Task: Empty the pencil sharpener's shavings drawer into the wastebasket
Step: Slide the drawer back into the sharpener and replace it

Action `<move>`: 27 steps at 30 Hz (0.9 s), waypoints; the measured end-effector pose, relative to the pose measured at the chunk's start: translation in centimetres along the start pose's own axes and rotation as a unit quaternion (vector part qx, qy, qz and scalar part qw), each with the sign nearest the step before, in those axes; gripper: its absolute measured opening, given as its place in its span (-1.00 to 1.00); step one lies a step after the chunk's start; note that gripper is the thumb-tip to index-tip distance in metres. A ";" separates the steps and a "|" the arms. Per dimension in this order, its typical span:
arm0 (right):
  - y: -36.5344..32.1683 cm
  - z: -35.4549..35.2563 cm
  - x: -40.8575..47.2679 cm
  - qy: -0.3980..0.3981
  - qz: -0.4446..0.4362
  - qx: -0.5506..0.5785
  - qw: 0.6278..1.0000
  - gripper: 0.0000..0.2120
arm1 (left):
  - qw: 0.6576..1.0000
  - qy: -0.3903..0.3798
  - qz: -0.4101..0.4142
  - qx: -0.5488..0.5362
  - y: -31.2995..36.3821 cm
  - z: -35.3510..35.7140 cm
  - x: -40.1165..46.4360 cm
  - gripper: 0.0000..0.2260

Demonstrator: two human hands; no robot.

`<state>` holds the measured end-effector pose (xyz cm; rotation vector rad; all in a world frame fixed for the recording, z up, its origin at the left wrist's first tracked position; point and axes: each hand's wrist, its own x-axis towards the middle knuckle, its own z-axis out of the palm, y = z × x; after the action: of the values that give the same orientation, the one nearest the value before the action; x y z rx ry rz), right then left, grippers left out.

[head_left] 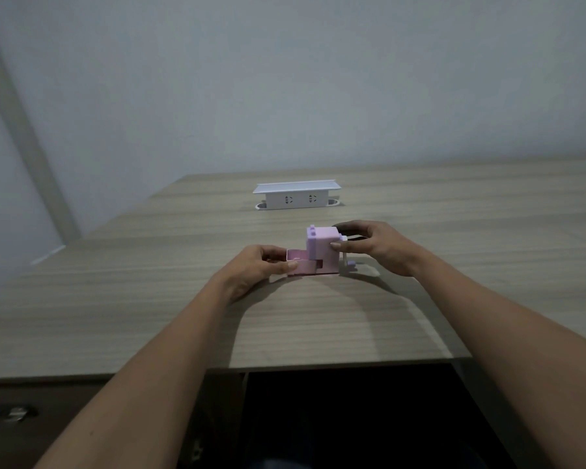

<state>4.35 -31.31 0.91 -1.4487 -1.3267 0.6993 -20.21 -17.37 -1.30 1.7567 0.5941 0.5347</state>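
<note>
A pink and lilac pencil sharpener [322, 247] stands on the wooden desk [318, 319] in the middle of the view, its crank handle on the right side. My right hand [376, 247] grips the sharpener's body, thumb on the near face and fingers behind. The pink shavings drawer [301, 262] sticks out to the left, partly pulled from the body. My left hand [261, 265] pinches the drawer's outer end between thumb and fingers. No wastebasket is in view.
A white pop-up socket box [297, 195] rises from the desk behind the sharpener. The desk's near edge runs across the lower view, with a drawer knob [16, 413] at lower left and dark legroom below. A grey wall stands behind.
</note>
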 end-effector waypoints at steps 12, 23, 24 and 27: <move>0.5 0.3 0.2 0.007 -0.002 0.038 0.999 -0.51 | 1.000 -0.013 0.004 0.014 0.6 2.7 1.4 -0.67; 2.2 0.4 -0.3 -0.016 0.029 0.034 0.999 -0.57 | 0.999 -0.013 0.005 0.029 0.2 3.0 2.7 -0.63; 2.2 0.3 0.0 -0.018 0.032 0.029 0.999 -0.58 | 1.000 -0.013 0.007 0.026 0.2 3.1 2.9 -0.63; 2.3 -0.5 1.3 -0.005 0.029 0.050 0.998 -0.58 | 1.000 -0.008 0.010 0.007 0.7 3.4 3.9 -0.65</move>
<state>5.94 -29.94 -0.75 -1.4102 -1.2434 0.8014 -14.98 -17.51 -1.24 1.7800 0.5708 0.5302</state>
